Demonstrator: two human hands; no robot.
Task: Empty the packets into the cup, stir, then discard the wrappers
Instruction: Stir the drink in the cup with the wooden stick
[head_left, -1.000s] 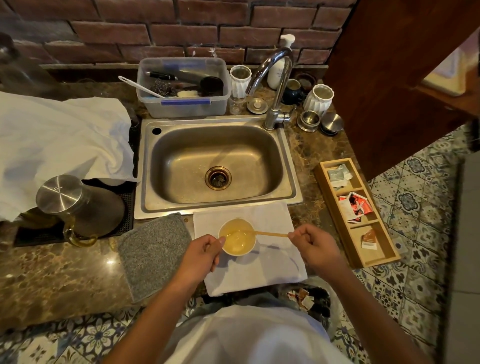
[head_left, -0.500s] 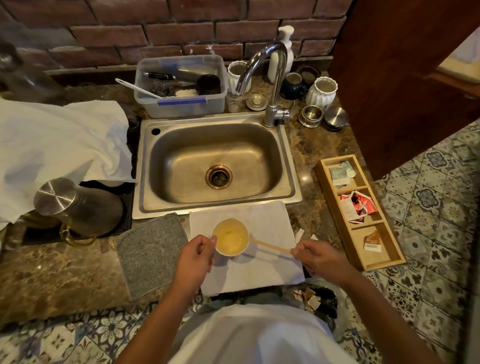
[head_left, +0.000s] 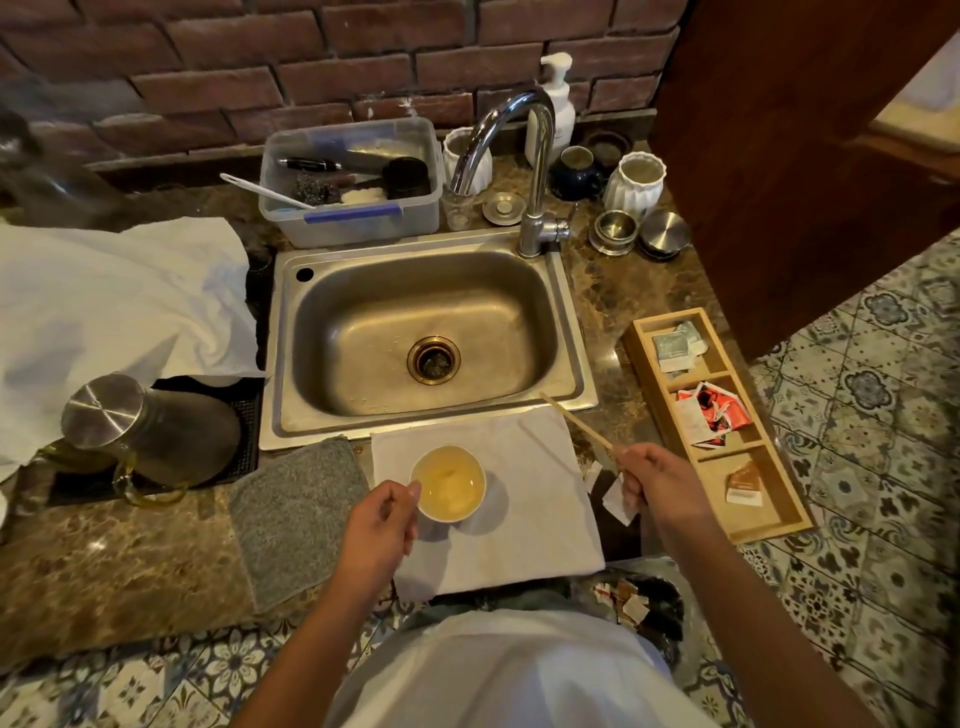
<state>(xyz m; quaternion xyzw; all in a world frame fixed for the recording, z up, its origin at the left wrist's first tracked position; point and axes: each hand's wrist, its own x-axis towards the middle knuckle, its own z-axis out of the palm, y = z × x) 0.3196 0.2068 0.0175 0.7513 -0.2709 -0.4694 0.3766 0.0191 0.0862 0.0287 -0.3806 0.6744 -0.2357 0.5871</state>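
A small white cup (head_left: 449, 483) of yellowish liquid stands on a white cloth (head_left: 524, 519) in front of the sink. My left hand (head_left: 382, 525) grips the cup's left rim. To the right of the cloth, my right hand (head_left: 657, 486) holds a wooden stir stick (head_left: 574, 423), lifted clear of the cup with its tip pointing up-left toward the sink's corner. Torn white wrappers (head_left: 615, 501) lie on the counter just left of that hand; whether the fingers touch them I cannot tell. A bin (head_left: 636, 605) below the counter edge holds several torn wrappers.
A wooden tray (head_left: 779, 499) with packets in three compartments sits at the right. The steel sink (head_left: 426, 332) and tap (head_left: 537, 171) lie behind the cloth. A grey mat (head_left: 296, 509), a steel kettle (head_left: 150, 431) and a white towel (head_left: 114, 301) are on the left.
My right hand drew the stick out of the cup and swung it rightward, so it now points up over the cloth's corner. My left hand stayed on the cup.
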